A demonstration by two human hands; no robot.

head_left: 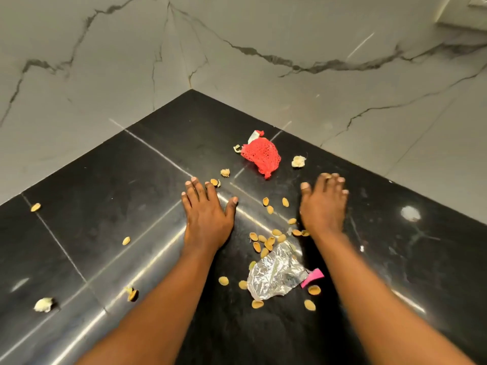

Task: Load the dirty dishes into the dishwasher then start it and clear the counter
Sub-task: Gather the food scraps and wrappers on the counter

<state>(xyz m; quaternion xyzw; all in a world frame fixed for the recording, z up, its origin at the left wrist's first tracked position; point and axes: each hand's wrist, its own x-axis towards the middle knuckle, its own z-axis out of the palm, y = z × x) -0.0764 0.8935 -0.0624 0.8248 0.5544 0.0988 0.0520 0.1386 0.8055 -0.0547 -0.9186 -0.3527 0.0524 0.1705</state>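
1. Counter (pixel 79 206): black, glossy stone slabs with pale seams, set into a corner of grey veined marble walls (pixel 263 35). Litter is spread across it.
2. Shells (pixel 266 242): tan, oval nut-shell halves. The thickest cluster is seen between the two forearms; strays lie far left (pixel 35 207) and near the bottom edge of the foil.
3. Foil (pixel 274 275): a crumpled silver sheet, long axis running from lower left to upper right, with its upper end among the shell cluster. A pink scrap (pixel 313 277) touches its right edge.
4. Net (pixel 261 156): a red mesh bag, bunched, with a white tag at its top. It lies beyond both hands, towards the corner, its long axis tilted from upper left to lower right.
5. Pale crumbs: one is seen right of the net (pixel 298 161), one between the net and the left fingertips (pixel 225 172), one at lower left (pixel 43 304).
6. Left hand (pixel 207 214): laid flat on the counter, palm down, fingers straight and spread, nothing held. One shell (pixel 215 182) sits just beside its fingertips.
7. Right hand (pixel 322 204): palm down, fingers extended and close together, motion-blurred. Nothing is seen gripped. Shells lie just left of the wrist; the net is near, ahead and to its left.
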